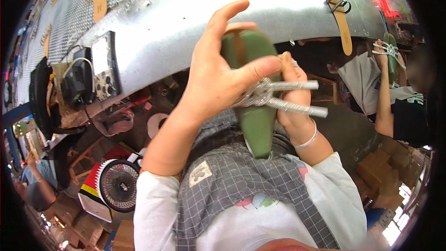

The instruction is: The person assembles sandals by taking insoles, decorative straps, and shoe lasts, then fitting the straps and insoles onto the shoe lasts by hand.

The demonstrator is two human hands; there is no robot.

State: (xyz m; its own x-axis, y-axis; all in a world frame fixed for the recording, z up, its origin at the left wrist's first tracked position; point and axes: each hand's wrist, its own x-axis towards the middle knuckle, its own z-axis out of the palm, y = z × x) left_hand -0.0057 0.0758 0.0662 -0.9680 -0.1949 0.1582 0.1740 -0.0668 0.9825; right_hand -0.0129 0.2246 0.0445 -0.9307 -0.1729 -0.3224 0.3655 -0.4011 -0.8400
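A green shoe last [256, 130] is held upright in front of my apron, its narrow end pointing down toward me and a brown stripe on its wide end. Sparkling silver straps [265, 94] cross its middle, and two loose strap ends stick out to the right. My left hand [211, 67] grips the last from the left, its thumb across the front and one finger raised. Closed against the last's right edge is my right hand [296, 90], partly behind the straps; its fingertips are bunched near my left thumb. The last's wide end is slightly blurred.
Tan insoles [341, 25] with dark straps lie on the metal worktable [186, 23] ahead. A phone in a patterned case [104, 65] rests at its left edge. A fan [118, 185] stands low left. Co-workers sit either side; the right one's hand [382, 50] holds another green last.
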